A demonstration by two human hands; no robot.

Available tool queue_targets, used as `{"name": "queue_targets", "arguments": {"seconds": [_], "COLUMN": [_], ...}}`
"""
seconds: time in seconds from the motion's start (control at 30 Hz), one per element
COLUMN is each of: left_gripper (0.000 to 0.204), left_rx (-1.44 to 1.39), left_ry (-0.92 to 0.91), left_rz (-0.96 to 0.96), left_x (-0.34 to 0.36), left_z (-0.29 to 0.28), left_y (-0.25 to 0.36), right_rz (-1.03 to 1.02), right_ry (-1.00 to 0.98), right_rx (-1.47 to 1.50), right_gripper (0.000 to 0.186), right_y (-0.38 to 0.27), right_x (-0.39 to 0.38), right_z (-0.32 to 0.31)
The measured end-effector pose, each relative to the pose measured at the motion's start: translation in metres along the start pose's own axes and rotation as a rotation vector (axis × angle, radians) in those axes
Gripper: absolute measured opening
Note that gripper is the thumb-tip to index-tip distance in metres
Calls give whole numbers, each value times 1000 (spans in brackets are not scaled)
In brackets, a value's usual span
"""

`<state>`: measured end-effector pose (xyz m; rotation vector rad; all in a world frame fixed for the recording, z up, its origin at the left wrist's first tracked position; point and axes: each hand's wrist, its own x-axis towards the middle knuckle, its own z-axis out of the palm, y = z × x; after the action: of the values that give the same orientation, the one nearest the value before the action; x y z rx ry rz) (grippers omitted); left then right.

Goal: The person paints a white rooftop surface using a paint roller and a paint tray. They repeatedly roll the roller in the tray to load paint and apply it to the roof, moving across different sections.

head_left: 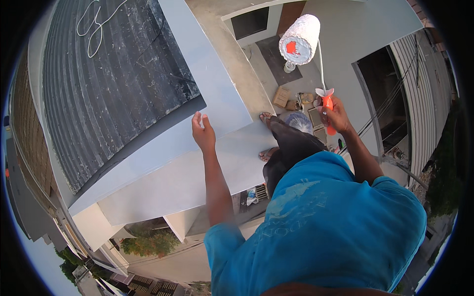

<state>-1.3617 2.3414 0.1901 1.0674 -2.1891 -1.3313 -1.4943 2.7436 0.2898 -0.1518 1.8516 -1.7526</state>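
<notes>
In my right hand (336,117) is a paint roller (307,37), gripped by its orange handle. Its fluffy sleeve is coated in white paint and points up and away from me, touching no wall. My left hand (203,132) holds nothing; its fingers stretch upward, apart from the thumb. It hovers over the pale painted parapet (224,103), near the corner of the dark corrugated roof (113,74). My feet, in sandals, stand on a light ledge (237,148) beside the parapet.
A white cord (95,34) lies on the roof. Down to the right, a lower floor holds a cardboard box (281,97) and a clear plastic bag (299,122). Thin cables (380,111) cross by a dark window opening (382,93). The ledge drops off toward greenery (150,241).
</notes>
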Motion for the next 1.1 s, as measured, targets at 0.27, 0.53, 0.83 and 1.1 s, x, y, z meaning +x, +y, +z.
{"name": "queue_targets", "arguments": {"seconds": [0.27,0.53,0.83,1.1], "left_gripper": [64,74,66,61], "left_rx": [358,310,336,307], "left_ry": [42,-24,95,96], "left_rz": [-10,-286,-354,-344], "left_x": [85,169,160,160], "left_z": [63,87,116,117], "left_y": [-2,-22,4,4], "right_rz": [314,443,429,636], "right_ry": [178,12,-22,-72], "right_rx": [-53,165,131,206], "right_gripper": [20,39,36,31], "right_y": [27,74,131,162], "right_x": [16,69,149,185], "right_z": [16,16,3,9]}}
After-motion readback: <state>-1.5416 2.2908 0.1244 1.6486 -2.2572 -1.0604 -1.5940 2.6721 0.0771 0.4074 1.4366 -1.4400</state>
